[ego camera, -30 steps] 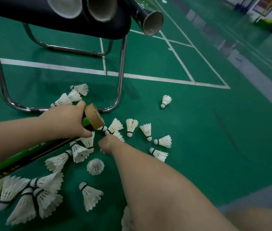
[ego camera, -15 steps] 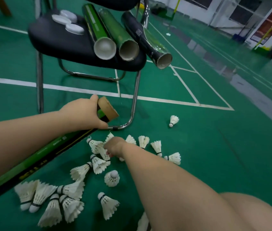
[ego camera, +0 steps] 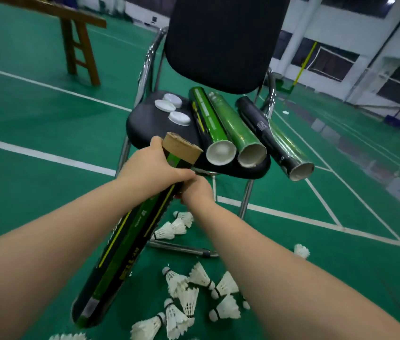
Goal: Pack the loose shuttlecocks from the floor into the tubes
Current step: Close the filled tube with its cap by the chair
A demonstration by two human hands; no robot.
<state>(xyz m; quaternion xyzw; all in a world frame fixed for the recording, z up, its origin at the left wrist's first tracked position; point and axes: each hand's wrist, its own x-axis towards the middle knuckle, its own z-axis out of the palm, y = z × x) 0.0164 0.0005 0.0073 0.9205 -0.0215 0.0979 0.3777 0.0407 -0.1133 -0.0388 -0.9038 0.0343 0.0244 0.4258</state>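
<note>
Early stage: left hand (ego camera: 150,173) grips tube (ego camera: 125,241) near its mouth, right hand (ego camera: 197,192) curled beneath (contents hidden, cannot tell); many shuttlecocks (ego camera: 194,290) loose on floor, three tubes (ego camera: 221,126) overhanging chair (ego camera: 145,119) front edge, open.

- Black padded chair with a chromed tubular steel frame (ego camera: 221,40); stands on the floor; backrest upright
- Green sports-court floor (ego camera: 22,114); crossed by white painted boundary lines (ego camera: 47,155), one of which passes under the chair
- Brown wooden trestle stand (ego camera: 87,52); far left, well apart from the chair
- Thin yellow upright post (ego camera: 305,63); far right, before a white wall with dark windows (ego camera: 326,61)
</note>
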